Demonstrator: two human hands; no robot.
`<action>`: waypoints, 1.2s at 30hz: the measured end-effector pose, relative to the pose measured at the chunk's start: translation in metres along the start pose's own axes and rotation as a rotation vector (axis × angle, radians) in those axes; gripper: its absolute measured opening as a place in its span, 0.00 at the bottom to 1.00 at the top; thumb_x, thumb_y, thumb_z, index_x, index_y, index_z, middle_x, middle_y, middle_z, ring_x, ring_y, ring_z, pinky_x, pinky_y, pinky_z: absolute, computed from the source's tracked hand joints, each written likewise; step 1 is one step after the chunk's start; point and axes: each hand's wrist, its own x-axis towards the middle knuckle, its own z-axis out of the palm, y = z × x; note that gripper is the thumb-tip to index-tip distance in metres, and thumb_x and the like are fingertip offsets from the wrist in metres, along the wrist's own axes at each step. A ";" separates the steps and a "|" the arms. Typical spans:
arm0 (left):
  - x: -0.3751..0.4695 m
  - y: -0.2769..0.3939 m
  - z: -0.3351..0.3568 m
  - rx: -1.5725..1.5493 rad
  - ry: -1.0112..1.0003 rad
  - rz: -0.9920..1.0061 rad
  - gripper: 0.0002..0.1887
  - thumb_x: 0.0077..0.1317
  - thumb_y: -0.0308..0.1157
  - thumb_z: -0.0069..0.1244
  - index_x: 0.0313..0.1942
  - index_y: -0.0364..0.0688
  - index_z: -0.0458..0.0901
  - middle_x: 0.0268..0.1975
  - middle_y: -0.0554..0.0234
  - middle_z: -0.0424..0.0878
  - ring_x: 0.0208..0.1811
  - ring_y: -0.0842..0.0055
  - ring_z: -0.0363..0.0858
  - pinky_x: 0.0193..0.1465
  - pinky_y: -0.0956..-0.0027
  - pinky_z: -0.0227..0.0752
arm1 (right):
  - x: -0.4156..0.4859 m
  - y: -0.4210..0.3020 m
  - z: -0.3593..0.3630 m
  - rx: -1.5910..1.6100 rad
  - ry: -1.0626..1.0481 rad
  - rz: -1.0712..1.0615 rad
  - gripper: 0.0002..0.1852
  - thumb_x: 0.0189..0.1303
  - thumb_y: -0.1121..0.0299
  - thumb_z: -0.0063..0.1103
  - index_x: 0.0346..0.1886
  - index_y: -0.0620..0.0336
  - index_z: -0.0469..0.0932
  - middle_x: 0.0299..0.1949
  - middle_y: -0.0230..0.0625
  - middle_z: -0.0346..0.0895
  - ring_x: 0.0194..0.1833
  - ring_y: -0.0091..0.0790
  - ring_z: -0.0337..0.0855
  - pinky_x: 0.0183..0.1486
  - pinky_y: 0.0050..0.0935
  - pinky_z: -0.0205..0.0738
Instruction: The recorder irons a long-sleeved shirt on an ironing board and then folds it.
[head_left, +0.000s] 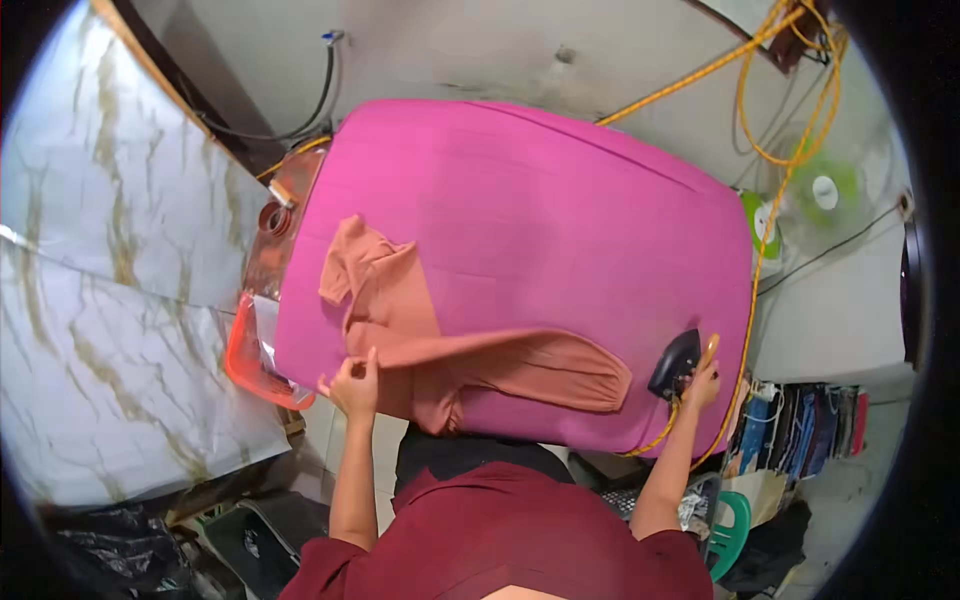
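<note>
A salmon-coloured garment (525, 360) with a gathered sleeve end lies partly folded on a pink padded ironing surface (585, 247), toward the front left. My left hand (355, 384) pinches the garment's edge near the surface's front left side, lifting a fold of cloth. At the front right, my right hand (702, 384) is closed around the handle of a black clothes iron (675, 364). The iron is to the right of the garment's sleeve end, apart from it. A yellow cord runs from the iron along the surface's front right edge.
A red plastic basket (244, 360) and a reddish tray (262, 262) stand left of the ironing surface. A yellow cord (784, 187) hangs in loops at the right, near a green and white fan (825, 191). Folded clothes (802, 427) and a green plastic chair (731, 536) are at lower right.
</note>
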 end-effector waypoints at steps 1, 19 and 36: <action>0.007 -0.040 -0.005 -0.309 -0.085 -0.203 0.16 0.54 0.40 0.67 0.35 0.39 0.83 0.30 0.59 0.86 0.37 0.73 0.84 0.52 0.60 0.74 | -0.053 -0.029 0.021 -0.626 0.280 -0.270 0.27 0.67 0.54 0.53 0.60 0.67 0.71 0.38 0.48 0.82 0.35 0.53 0.82 0.38 0.49 0.78; 0.049 -0.169 -0.118 -0.445 0.224 -0.122 0.08 0.70 0.28 0.45 0.43 0.36 0.80 0.34 0.51 0.84 0.38 0.61 0.83 0.45 0.62 0.73 | -0.487 -0.198 0.280 -0.421 -1.199 -2.259 0.36 0.56 0.74 0.55 0.67 0.18 0.70 0.79 0.26 0.44 0.79 0.41 0.41 0.77 0.59 0.34; 0.206 -0.034 -0.203 -0.050 0.682 0.615 0.11 0.74 0.32 0.42 0.48 0.40 0.81 0.47 0.63 0.86 0.48 0.72 0.82 0.73 0.55 0.46 | -0.353 -0.254 0.011 -0.264 -1.147 -1.156 0.08 0.42 0.74 0.61 0.25 0.57 0.71 0.17 0.27 0.63 0.21 0.31 0.69 0.74 0.53 0.45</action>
